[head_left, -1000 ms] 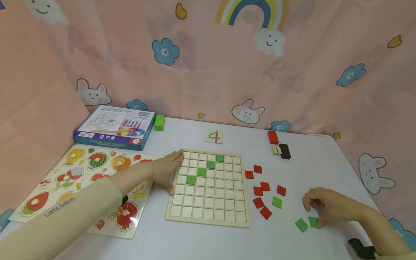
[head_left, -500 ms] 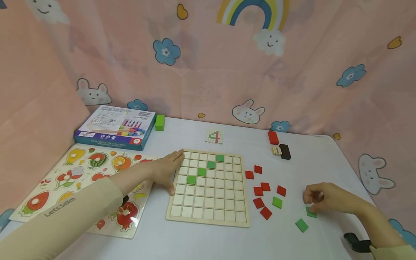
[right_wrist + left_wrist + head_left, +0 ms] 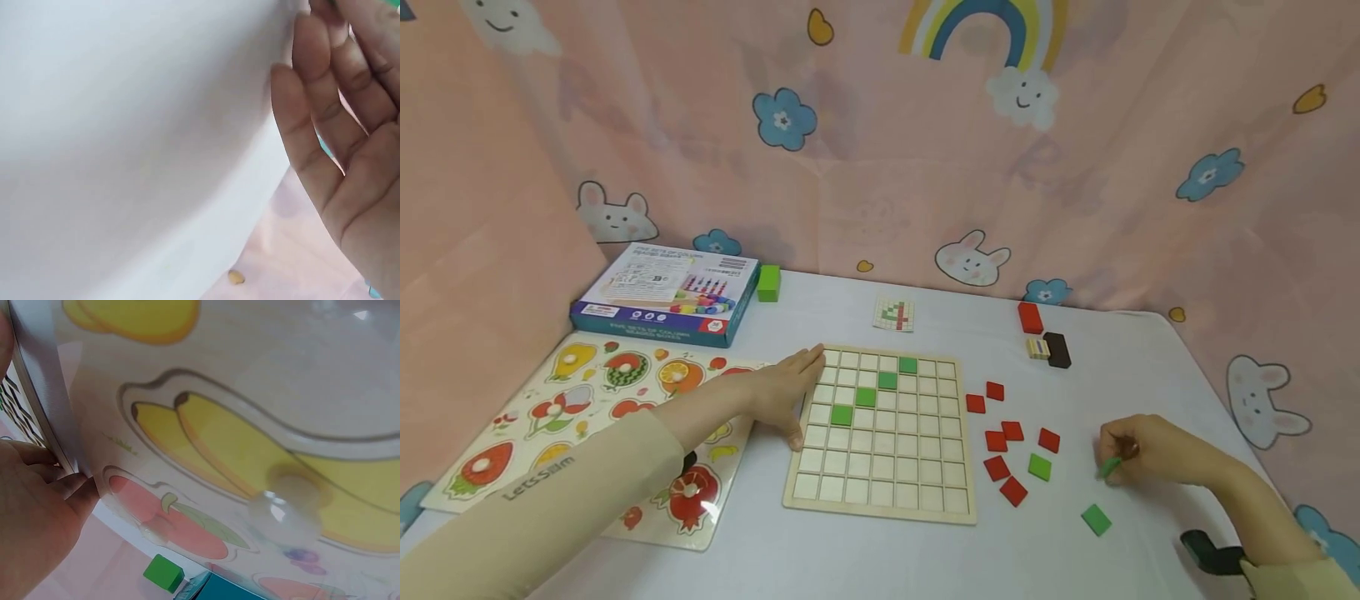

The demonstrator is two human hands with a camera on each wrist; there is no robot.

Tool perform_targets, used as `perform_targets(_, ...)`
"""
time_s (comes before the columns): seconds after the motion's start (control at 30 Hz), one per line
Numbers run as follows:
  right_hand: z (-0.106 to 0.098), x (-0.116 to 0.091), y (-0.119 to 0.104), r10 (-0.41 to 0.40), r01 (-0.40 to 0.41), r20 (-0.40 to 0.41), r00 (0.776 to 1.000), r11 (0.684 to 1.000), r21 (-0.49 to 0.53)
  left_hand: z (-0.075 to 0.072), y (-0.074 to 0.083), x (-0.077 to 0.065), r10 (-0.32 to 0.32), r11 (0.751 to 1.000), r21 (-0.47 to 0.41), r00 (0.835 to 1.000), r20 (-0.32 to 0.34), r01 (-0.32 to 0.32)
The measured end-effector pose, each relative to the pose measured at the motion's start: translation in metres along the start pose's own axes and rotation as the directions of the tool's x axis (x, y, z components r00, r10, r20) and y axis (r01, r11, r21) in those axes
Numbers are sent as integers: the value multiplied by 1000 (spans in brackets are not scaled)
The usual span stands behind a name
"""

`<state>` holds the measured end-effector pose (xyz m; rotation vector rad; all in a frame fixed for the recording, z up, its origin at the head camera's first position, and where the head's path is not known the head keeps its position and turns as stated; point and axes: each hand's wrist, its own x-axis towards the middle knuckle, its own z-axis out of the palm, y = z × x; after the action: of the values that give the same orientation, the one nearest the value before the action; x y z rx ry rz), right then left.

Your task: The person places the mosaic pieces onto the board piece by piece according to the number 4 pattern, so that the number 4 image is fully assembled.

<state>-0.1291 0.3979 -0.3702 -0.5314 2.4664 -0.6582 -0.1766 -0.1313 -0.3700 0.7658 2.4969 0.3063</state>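
Observation:
My right hand (image 3: pixel 1161 450) pinches a small green square tile (image 3: pixel 1109 467) between thumb and fingertips above the white table, right of the board. In the right wrist view the hand (image 3: pixel 350 137) shows its other fingers loosely bent, and the tile is mostly out of sight. My left hand (image 3: pixel 778 396) rests spread along the left edge of a wooden grid board (image 3: pixel 880 444). Several green tiles (image 3: pixel 865 397) form a diagonal in the board's upper cells. Another green tile (image 3: pixel 1097 520) lies just in front of the right hand, and one more (image 3: pixel 1040 467) is among the red tiles (image 3: pixel 1013 491).
A fruit peg puzzle (image 3: pixel 602 417) lies under the left forearm, with a boxed set (image 3: pixel 662 296) and a green block (image 3: pixel 768 283) behind it. Beyond the board is a small pattern card (image 3: pixel 893 315). A red block (image 3: pixel 1030 317) and a dark block (image 3: pixel 1057 350) stand back right.
The right hand has taken hold of a green tile, drawn it away from its neighbour and tipped it up off the table. My left hand has stayed at the board's edge.

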Motion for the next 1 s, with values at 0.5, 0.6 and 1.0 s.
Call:
perform_targets(0.5,22,87,-111,-175,183,-120,977,982,56,2,-1,-1,2,1000,-1,1000,-8,-2)
perform_targets(0.6,34,108,-137,-216,226,-146,965,973,54,1,-1,0,5,1000,2,1000,-9,-5)
perform_targets(1.0,66,165,-215,-303,326,-165,939,935,139,0,-2,0,9,1000,2,1000,-7,-9)
